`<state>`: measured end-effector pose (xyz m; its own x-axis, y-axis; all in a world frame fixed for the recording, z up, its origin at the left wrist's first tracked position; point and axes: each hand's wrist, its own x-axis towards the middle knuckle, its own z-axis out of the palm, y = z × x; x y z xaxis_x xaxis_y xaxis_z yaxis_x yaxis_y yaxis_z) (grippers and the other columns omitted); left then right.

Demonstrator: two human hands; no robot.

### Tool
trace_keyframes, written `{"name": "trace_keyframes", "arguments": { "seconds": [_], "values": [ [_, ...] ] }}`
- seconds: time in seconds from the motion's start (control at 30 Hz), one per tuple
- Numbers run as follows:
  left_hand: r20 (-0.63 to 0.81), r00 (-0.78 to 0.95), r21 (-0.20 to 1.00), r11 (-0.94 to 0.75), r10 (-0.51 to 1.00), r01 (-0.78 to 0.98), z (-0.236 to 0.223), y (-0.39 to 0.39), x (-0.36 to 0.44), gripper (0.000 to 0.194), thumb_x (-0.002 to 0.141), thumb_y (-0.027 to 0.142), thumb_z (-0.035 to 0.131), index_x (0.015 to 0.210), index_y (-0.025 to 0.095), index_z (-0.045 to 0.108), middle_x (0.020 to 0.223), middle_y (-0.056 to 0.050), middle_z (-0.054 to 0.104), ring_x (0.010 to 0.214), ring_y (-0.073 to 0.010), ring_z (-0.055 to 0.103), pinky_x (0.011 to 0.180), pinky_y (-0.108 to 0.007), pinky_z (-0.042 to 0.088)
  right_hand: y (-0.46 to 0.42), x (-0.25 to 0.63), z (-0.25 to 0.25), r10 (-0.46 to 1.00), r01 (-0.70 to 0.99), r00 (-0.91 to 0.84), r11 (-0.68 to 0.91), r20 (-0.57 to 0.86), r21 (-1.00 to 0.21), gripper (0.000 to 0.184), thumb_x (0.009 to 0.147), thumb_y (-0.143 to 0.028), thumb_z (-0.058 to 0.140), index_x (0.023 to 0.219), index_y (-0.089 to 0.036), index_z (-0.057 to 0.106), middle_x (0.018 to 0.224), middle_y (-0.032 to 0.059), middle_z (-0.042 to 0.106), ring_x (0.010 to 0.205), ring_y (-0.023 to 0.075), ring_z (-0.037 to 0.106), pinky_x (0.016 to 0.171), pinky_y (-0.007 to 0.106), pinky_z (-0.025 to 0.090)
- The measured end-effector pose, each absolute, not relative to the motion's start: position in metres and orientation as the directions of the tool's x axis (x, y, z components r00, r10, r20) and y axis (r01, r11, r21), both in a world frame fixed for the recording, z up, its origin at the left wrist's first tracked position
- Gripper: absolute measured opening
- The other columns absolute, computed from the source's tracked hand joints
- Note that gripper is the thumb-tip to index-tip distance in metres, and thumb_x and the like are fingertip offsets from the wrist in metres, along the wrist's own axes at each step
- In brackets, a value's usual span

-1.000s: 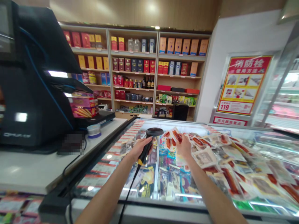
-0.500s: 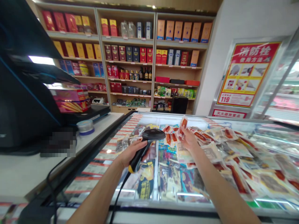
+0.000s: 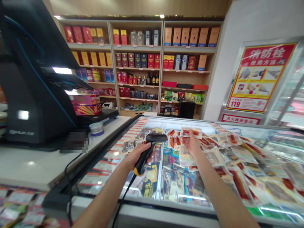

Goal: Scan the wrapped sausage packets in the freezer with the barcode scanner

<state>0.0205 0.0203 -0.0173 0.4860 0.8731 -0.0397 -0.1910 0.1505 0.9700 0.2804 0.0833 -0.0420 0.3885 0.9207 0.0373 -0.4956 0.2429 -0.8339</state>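
Note:
My left hand (image 3: 140,155) is wrapped round the handle of a black barcode scanner (image 3: 156,137) with a yellow tip at its base, its head pointing right. In my right hand (image 3: 192,144) is a clear packet of sausage (image 3: 190,132), held nearly level above the glass-topped freezer (image 3: 166,119). Smaller sausage packets (image 3: 174,142) lie just left of that hand. To its right is a broad heap of vacuum-packed sausages and meats (image 3: 239,183). Colourful bags (image 3: 177,179) show through the glass below both hands.
On the left counter (image 3: 23,167) stand a black checkout terminal (image 3: 33,95) and a round tub (image 3: 96,129). The scanner's cord (image 3: 123,198) runs down toward me. Shelves of boxed bottles (image 3: 137,60) line the back wall, with a red and yellow sign (image 3: 261,77) at right.
The sausage packet in my right hand has turned from upright to lying nearly level. My left hand keeps the scanner in about the same place. The view has shifted slightly left.

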Motion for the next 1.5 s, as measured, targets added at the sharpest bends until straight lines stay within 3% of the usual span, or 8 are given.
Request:
{"name": "trace_keyframes", "arguments": {
  "seconds": [0.07,0.2,0.3,0.5,0.97,1.23,1.5],
  "values": [
    [-0.035,0.493,0.975,0.139,0.869,-0.174,-0.018,0.013,0.025,0.031,0.070,0.043,0.053,0.070,0.013,0.055,0.057,-0.002,0.055,0.040,-0.0076,0.047,0.039,-0.019,0.033,0.083,0.279,-0.043,0.924,-0.493,0.379,0.253,0.056,-0.832,0.030,0.065,-0.049,0.055,0.074,-0.020,0.053,0.058,-0.0035,0.062,0.046,0.0109,0.057,0.038,0.021,0.042],
    [0.005,0.555,0.983,0.097,0.832,-0.154,-0.020,0.004,0.030,0.032,0.072,0.043,0.051,0.065,0.012,0.055,0.053,-0.002,0.055,0.039,-0.0071,0.046,0.039,-0.019,0.033,0.078,0.274,-0.042,0.869,-0.471,0.478,0.374,0.125,-0.799,0.029,0.052,-0.035,0.070,0.068,-0.019,0.052,0.052,-0.0065,0.059,0.038,0.0071,0.050,0.035,0.017,0.039],
    [-0.010,0.544,0.985,0.101,0.839,-0.137,-0.017,0.001,0.029,0.031,0.071,0.043,0.052,0.065,0.012,0.054,0.053,-0.002,0.055,0.038,-0.0074,0.046,0.038,-0.019,0.032,0.072,0.270,-0.041,0.868,-0.484,0.481,0.376,0.119,-0.790,0.032,0.047,-0.030,0.072,0.071,-0.018,0.053,0.056,-0.0051,0.062,0.043,0.0095,0.055,0.041,0.019,0.045],
    [-0.077,0.467,0.977,0.160,0.881,-0.141,-0.011,-0.003,0.024,0.032,0.070,0.044,0.053,0.071,0.013,0.054,0.055,-0.002,0.055,0.039,-0.0080,0.048,0.038,-0.019,0.034,0.067,0.268,-0.044,0.865,-0.566,0.496,0.385,0.072,-0.729,0.030,0.048,-0.026,0.071,0.072,-0.019,0.054,0.057,-0.0060,0.063,0.049,0.0096,0.058,0.051,0.020,0.049],
    [-0.084,0.492,0.969,0.187,0.866,-0.164,-0.008,-0.011,0.029,0.030,0.072,0.042,0.052,0.075,0.012,0.054,0.056,-0.001,0.054,0.040,-0.0082,0.049,0.037,-0.018,0.034,0.082,0.273,-0.058,0.828,-0.538,0.553,0.441,0.095,-0.719,0.024,0.053,-0.023,0.069,0.071,-0.019,0.054,0.060,-0.0063,0.063,0.051,0.0078,0.059,0.049,0.018,0.048],
    [-0.131,0.543,0.926,0.297,0.830,-0.231,-0.002,-0.018,0.021,0.034,0.073,0.044,0.049,0.075,0.011,0.055,0.056,-0.001,0.053,0.040,-0.0075,0.047,0.037,-0.018,0.034,0.082,0.268,-0.056,0.800,-0.539,0.587,0.499,0.123,-0.679,0.030,0.051,-0.023,0.070,0.077,-0.020,0.055,0.065,-0.0064,0.064,0.053,0.0083,0.059,0.045,0.016,0.044],
    [-0.140,0.522,0.913,0.313,0.842,-0.261,0.004,-0.020,0.028,0.033,0.074,0.044,0.048,0.074,0.012,0.053,0.055,0.000,0.052,0.039,-0.0071,0.047,0.036,-0.018,0.034,0.073,0.245,-0.046,0.816,-0.586,0.578,0.434,0.024,-0.684,0.030,0.048,-0.028,0.071,0.070,-0.016,0.054,0.061,-0.0035,0.063,0.053,0.0096,0.058,0.048,0.019,0.045]
  ]
}}
